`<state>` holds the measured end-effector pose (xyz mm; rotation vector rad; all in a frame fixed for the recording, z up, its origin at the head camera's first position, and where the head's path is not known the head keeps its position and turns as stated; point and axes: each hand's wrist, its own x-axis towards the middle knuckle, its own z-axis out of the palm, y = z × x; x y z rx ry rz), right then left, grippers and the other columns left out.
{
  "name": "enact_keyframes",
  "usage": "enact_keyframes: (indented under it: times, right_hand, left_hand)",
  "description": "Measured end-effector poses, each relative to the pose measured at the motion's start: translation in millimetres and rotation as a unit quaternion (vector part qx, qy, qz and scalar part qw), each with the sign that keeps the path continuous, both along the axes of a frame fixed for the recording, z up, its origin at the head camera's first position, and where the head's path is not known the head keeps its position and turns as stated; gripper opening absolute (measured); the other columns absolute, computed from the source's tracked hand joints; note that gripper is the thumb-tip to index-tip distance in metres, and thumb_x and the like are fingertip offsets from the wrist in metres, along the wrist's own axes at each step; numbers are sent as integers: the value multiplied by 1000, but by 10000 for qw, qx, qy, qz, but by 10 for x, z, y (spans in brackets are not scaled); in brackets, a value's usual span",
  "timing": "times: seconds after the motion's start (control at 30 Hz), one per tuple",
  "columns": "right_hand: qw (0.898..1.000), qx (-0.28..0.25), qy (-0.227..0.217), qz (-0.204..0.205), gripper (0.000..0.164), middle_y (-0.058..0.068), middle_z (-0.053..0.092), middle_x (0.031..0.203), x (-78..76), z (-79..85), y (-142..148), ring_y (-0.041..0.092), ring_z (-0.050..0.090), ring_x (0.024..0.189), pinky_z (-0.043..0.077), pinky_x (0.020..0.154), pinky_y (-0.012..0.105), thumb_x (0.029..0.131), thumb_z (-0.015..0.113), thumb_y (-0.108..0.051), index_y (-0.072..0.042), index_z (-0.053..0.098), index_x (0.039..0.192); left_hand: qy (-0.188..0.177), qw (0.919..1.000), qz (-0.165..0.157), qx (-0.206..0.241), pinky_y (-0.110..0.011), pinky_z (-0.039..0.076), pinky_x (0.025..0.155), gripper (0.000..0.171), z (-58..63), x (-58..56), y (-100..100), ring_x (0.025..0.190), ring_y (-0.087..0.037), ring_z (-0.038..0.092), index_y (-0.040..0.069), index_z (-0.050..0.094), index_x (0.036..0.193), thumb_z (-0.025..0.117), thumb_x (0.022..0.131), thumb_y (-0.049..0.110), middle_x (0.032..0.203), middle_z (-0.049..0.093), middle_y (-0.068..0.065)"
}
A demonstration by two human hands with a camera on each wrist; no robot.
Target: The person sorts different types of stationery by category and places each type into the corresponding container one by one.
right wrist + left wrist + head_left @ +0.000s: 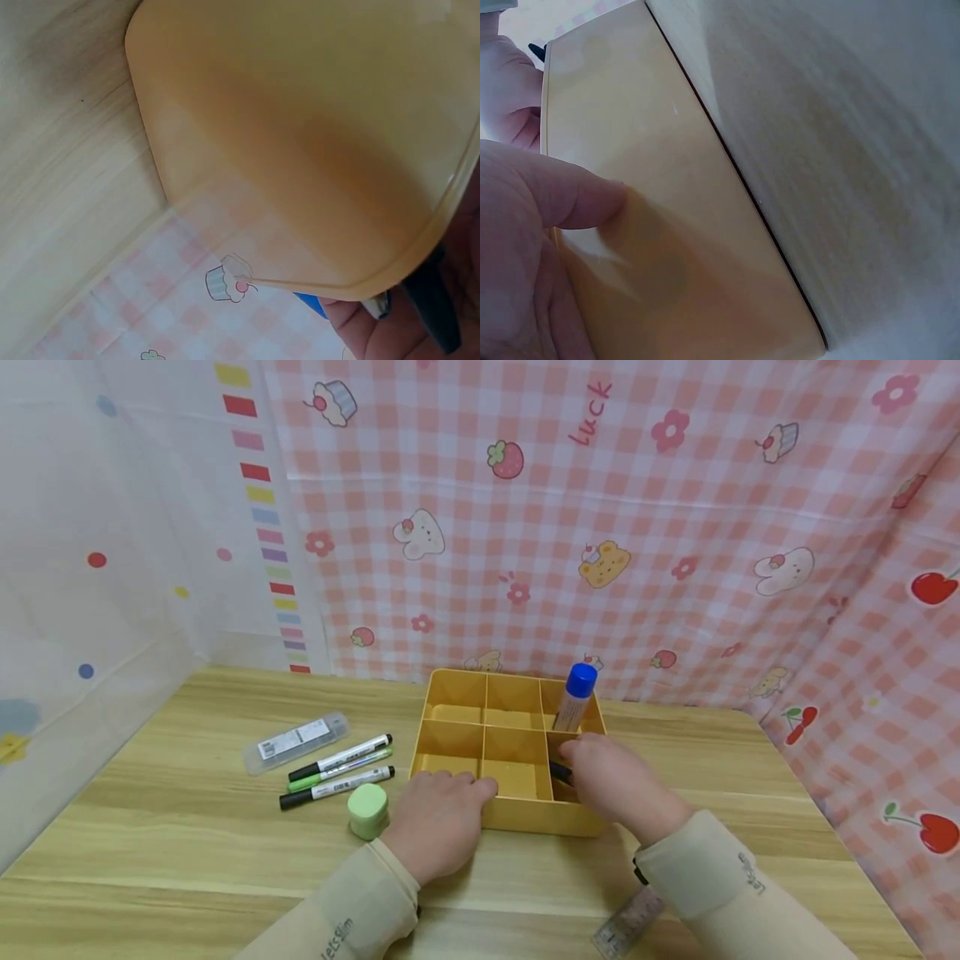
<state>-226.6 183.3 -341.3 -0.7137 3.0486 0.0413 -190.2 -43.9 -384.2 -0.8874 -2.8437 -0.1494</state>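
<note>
Right hand [618, 781]: in the front right compartment of the yellow box [540, 817]; I can't tell whether it grips.
Dark item [561, 772]: there too, just left of those fingers, long axis mostly hidden.
Left hand [442, 814]: farther, pinching the front wall.

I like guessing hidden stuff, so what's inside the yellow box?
In the yellow box, a blue-capped tube stands in the back right compartment. Something dark shows front right; the right hand covers the rest. The left hand hides part of the front left one.
</note>
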Motion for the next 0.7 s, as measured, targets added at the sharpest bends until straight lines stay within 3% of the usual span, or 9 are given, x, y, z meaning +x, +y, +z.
enact_keyframes:
  times: [0.23, 0.5, 0.7]
  right_hand:
    - [10000, -2, -70, 58, 10, -1, 60, 74, 17, 16, -1, 14, 52, 67, 51, 66, 36, 80, 66, -3, -11, 64, 85]
    - [9985, -18, 232, 499, 12, -3, 60, 71, 13, -32, -6, 14, 55, 67, 51, 66, 35, 79, 70, -3, -13, 64, 77]
    - [9991, -407, -5, 90, 5, -2, 60, 76, 18, 7, 44, 14, 53, 70, 51, 67, 36, 86, 65, -9, -12, 67, 89]
  left_hand:
    - [-59, 10000, 15, -47, -35, 38, 54, 16, 4, -2, 1, 61, -17, 45, 23, 58, 100, 48, 89, 16, 73, 52, 5]
    - [-67, 9999, 26, -78, -35, 38, 54, 16, 3, -5, -3, 61, -17, 45, 24, 58, 99, 48, 89, 16, 73, 52, 5]
    - [-136, 9999, 60, -83, -36, 40, 57, 19, 5, 0, 3, 64, -17, 46, 24, 58, 104, 47, 91, 17, 76, 55, 5]
